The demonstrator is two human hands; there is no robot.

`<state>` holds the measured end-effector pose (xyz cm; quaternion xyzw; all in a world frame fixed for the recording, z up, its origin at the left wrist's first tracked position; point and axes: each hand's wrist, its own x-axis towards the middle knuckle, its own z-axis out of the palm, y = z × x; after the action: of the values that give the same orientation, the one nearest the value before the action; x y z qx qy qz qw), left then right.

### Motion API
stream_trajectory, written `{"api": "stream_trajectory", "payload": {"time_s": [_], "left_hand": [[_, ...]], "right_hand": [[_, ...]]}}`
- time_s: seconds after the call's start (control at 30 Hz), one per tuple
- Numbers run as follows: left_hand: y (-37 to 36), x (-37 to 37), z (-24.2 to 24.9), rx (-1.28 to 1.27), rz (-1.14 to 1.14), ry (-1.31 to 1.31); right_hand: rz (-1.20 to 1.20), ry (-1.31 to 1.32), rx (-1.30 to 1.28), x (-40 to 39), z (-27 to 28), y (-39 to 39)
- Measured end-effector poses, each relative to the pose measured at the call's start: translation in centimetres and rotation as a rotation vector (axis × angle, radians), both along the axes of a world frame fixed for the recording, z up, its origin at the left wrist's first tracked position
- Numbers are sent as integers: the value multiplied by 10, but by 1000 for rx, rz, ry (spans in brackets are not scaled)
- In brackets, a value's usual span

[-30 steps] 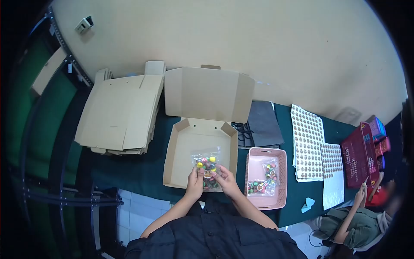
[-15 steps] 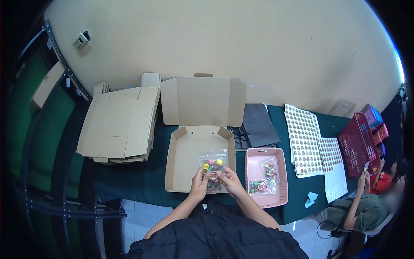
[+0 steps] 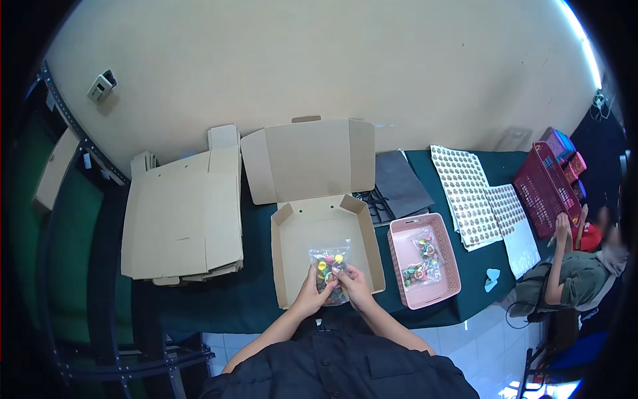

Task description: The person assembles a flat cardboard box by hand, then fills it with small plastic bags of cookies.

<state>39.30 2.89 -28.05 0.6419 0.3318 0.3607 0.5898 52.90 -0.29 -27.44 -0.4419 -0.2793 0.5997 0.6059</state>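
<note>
A clear plastic bag of colourful candies (image 3: 329, 260) is held upright between my two hands, over the front of an open cardboard box (image 3: 302, 223). My left hand (image 3: 310, 292) grips its left side with the thumb across the front. On the other side, my right hand (image 3: 355, 287) closes on the bag, its thumb near a small round label. The box's lid (image 3: 309, 159) stands raised against the wall. To the right, a pink plastic basket (image 3: 456, 282) contains similar bags of candy (image 3: 422, 271).
Flattened cardboard boxes (image 3: 179, 219) are stacked at left. Black paper bags (image 3: 402, 186) lie behind the basket. Sticker sheets (image 3: 465, 193), a crumpled blue scrap (image 3: 492, 279) and a maroon crate (image 3: 545, 189) are farther right. People (image 3: 578, 272) are at the right edge, a metal shelf (image 3: 86, 146) at left.
My view has turned slightly, so the table appears rotated. Both hands still hold the candy bag; my right thumb has shifted over its front.
</note>
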Motion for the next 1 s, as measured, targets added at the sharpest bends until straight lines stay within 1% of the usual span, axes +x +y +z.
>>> {"api": "stream_trajectory", "payload": {"time_s": [0.03,0.1,0.13,0.2,0.23,0.27,0.3,0.33,0.4,0.47,0.53,0.57,0.63,0.67,0.7,0.73,0.77,0.8,0.83,0.93,1.0], "left_hand": [[3,-5,-3,-1,-13,2],[2,-13,-10,8,-127,47],[1,-17,-7,-3,-136,47],[3,-25,2,-224,-196,48],[5,-27,-3,-231,-201,46],[9,-28,-11,-185,-186,-12],[11,-28,-17,-138,-171,-71],[8,-30,5,-319,-211,-132],[7,-32,-6,-283,-228,-104],[6,-35,-6,-245,-238,-72],[2,-37,-1,-75,-270,72],[1,-37,1,-74,-268,71],[1,-35,3,108,-195,108],[2,-34,3,110,-193,105],[4,-32,2,-21,-123,-20],[6,-31,1,-150,-52,-145],[9,-30,-1,-148,-48,-147],[13,-31,-3,-131,-7,-152],[16,-31,-2,-113,33,-157],[14,-33,1,-156,55,-148],[16,-35,-1,-174,59,-122]], "right_hand": [[-57,71,-19,-7,-4,-1],[-100,94,-42,-14,-13,-2],[-102,94,-68,-18,-9,-5],[-109,92,-102,-24,0,-8],[-76,-12,-92,-25,4,-9],[-41,-117,-80,-26,7,-10],[-45,-120,-82,-27,7,-10],[-39,-144,-84,-28,7,-10],[-30,-169,-88,-32,9,-9],[-139,-108,-67,-40,13,-7],[-164,-77,-90,-43,15,-5],[-191,-46,-112,-44,16,-5],[-168,-35,-119,-40,12,-2],[-148,-22,-132,-38,12,0],[-145,-26,-130,-37,12,-1],[-107,-91,-77,-37,16,-1],[-67,-156,-22,-37,19,0],[6,-260,86,-36,9,1],[8,-260,89,-36,11,1],[84,-205,68,-32,13,0],[114,-44,12,-28,4,2]]}}
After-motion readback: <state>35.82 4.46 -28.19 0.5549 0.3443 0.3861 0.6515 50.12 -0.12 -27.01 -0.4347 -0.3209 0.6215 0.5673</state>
